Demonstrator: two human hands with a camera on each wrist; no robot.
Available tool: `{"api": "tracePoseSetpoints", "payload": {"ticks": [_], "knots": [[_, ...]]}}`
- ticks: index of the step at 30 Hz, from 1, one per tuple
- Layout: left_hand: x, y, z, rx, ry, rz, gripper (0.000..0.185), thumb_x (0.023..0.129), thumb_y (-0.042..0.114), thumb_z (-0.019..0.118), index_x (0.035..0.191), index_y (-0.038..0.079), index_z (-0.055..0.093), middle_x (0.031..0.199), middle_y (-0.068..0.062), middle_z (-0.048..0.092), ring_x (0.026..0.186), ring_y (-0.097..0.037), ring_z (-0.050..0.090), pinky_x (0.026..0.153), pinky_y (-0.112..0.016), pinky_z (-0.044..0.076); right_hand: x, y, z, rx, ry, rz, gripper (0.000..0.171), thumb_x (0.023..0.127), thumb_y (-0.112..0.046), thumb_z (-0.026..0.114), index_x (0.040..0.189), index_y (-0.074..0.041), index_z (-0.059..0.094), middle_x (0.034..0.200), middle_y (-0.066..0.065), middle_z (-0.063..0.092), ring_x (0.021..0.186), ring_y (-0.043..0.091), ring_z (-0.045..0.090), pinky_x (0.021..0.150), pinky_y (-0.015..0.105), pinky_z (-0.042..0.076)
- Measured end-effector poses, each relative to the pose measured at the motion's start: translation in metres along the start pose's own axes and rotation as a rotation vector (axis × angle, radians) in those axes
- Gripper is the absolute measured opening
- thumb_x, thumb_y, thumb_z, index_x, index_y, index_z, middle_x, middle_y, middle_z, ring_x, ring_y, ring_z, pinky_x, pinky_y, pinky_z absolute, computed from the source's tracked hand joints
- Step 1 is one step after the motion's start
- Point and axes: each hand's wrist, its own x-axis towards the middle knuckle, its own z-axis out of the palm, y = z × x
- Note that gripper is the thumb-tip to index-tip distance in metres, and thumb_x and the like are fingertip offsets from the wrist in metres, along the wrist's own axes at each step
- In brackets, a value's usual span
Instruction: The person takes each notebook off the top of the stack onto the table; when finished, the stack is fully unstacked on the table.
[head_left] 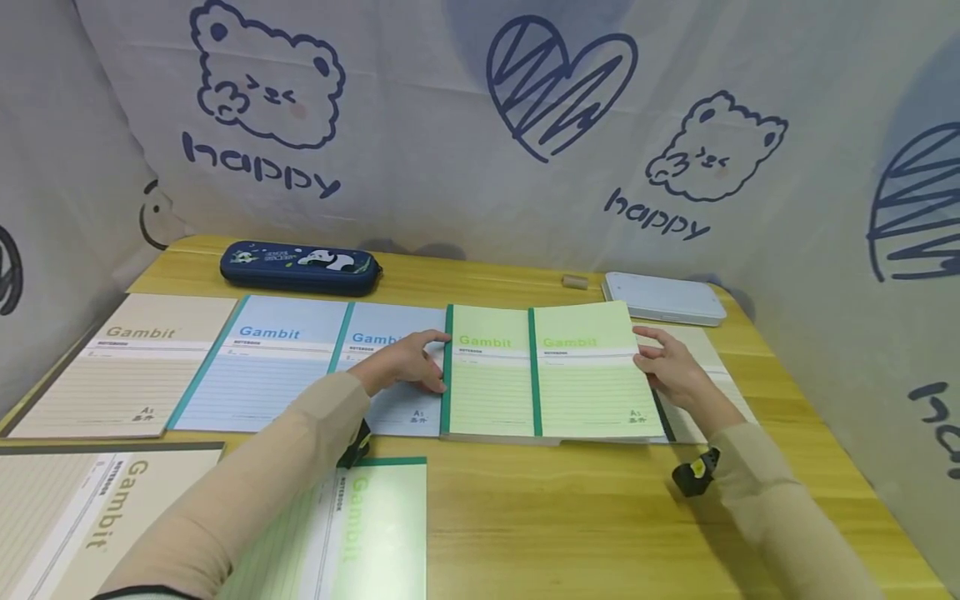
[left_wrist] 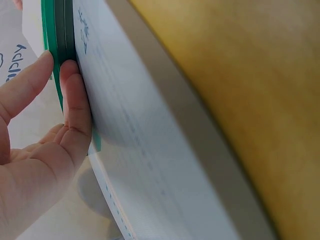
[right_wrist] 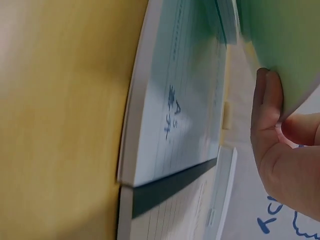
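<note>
A row of Gambit notebooks is laid across a wooden desk (head_left: 570, 508), overlapped like shingles so that each title stays readable. Two green notebooks (head_left: 555, 371) sit right of centre, stacked on others, and are bracketed from both sides. The left hand (head_left: 405, 362) is set against their green spine edge, fingers (left_wrist: 75, 110) straight and pressed flat to it (no pinch is seen). The right hand (head_left: 671, 367) is placed at the opposite edge, fingers nearly straight, with the cover margin caught between fingertips (right_wrist: 265, 100) and thumb. Blue notebooks (head_left: 300, 362) and a beige notebook (head_left: 123, 367) lie to the left; a panda pencil case (head_left: 300, 267) rests behind.
</note>
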Motion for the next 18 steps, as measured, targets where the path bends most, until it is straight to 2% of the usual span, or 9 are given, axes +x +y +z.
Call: {"api": "tracePoseSetpoints", "payload": {"ticks": [4, 7, 11, 14, 17, 18], "knots": [[-0.001, 0.000, 0.000, 0.001, 0.003, -0.006, 0.083, 0.070, -0.004, 0.072, 0.139, 0.016, 0.030, 0.091, -0.013, 0.053, 0.067, -0.020, 0.055, 0.060, -0.027, 0.044, -0.004, -0.001, -0.007, 0.027, -0.041, -0.031, 0.053, 0.092, 0.005, 0.039, 0.139, -0.001, 0.016, 0.088, -0.006, 0.057, 0.067, 0.007, 0.058, 0.055, 0.024, 0.047], [-0.001, 0.000, 0.000, 0.008, 0.006, -0.009, 0.082, 0.070, -0.004, 0.072, 0.138, 0.017, 0.030, 0.091, -0.013, 0.054, 0.068, -0.020, 0.056, 0.060, -0.027, 0.044, -0.005, -0.001, -0.011, 0.040, -0.084, -0.064, 0.051, 0.092, 0.004, 0.040, 0.138, -0.001, 0.018, 0.088, -0.007, 0.060, 0.066, 0.008, 0.058, 0.053, 0.024, 0.046], [0.001, -0.001, 0.000, 0.022, 0.007, -0.009, 0.081, 0.071, -0.002, 0.072, 0.138, 0.017, 0.031, 0.092, -0.012, 0.054, 0.069, -0.020, 0.055, 0.062, -0.028, 0.043, -0.007, -0.002, -0.013, -0.009, -0.152, -0.131, 0.049, 0.092, 0.001, 0.042, 0.137, -0.003, 0.023, 0.089, -0.006, 0.060, 0.056, 0.004, 0.048, 0.047, 0.019, 0.038], [0.003, -0.002, -0.001, 0.023, 0.003, -0.010, 0.081, 0.070, -0.001, 0.073, 0.138, 0.018, 0.032, 0.092, -0.012, 0.055, 0.070, -0.020, 0.055, 0.064, -0.028, 0.042, -0.008, -0.004, -0.012, -0.049, -0.222, -0.192, 0.046, 0.092, 0.000, 0.044, 0.135, -0.005, 0.030, 0.086, -0.005, 0.060, 0.052, 0.005, 0.039, 0.044, 0.020, 0.029], [0.003, -0.002, -0.002, 0.030, -0.006, -0.011, 0.082, 0.069, 0.000, 0.074, 0.137, 0.018, 0.032, 0.091, -0.012, 0.055, 0.070, -0.020, 0.055, 0.065, -0.029, 0.041, -0.008, -0.006, -0.011, -0.050, -0.325, -0.255, 0.042, 0.092, 0.002, 0.044, 0.132, -0.006, 0.034, 0.086, -0.002, 0.061, 0.052, 0.006, 0.041, 0.044, 0.022, 0.027], [0.003, -0.002, -0.002, 0.031, -0.009, -0.013, 0.083, 0.068, 0.001, 0.075, 0.137, 0.018, 0.032, 0.091, -0.011, 0.055, 0.071, -0.020, 0.055, 0.065, -0.029, 0.041, -0.008, -0.007, -0.010, -0.035, -0.370, -0.269, 0.042, 0.092, 0.003, 0.044, 0.131, -0.006, 0.035, 0.089, -0.001, 0.062, 0.055, 0.007, 0.046, 0.045, 0.021, 0.032]]}}
